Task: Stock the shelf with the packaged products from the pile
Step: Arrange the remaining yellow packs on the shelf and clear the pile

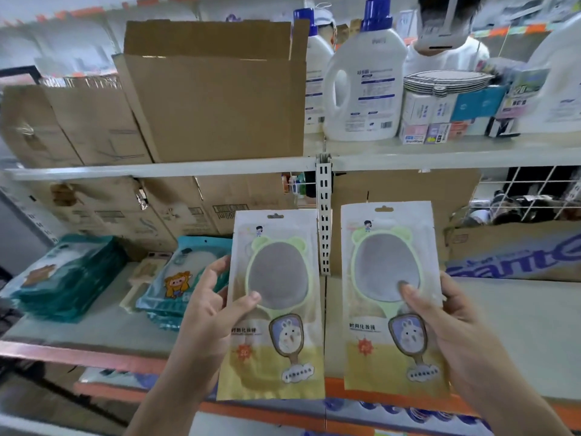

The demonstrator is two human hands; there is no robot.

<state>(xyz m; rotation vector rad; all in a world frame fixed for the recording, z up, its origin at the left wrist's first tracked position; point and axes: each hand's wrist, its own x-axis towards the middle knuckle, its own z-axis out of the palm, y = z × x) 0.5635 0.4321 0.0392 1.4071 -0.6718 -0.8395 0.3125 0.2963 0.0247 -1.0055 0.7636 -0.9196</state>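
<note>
I hold two alike flat packets upright in front of the middle shelf, each showing a green hand mirror. My left hand pinches the left packet by its left edge, thumb on the front. My right hand grips the right packet by its right edge, thumb on the mirror's face. On the shelf's left part lie a teal packet stack and a blue packet stack with a cartoon figure.
Cardboard boxes stand on the upper shelf and behind the middle one. White detergent bottles, plates and small boxes fill the upper right. A slotted upright post splits the bays. A printed carton sits at right. A person stands beyond the shelving.
</note>
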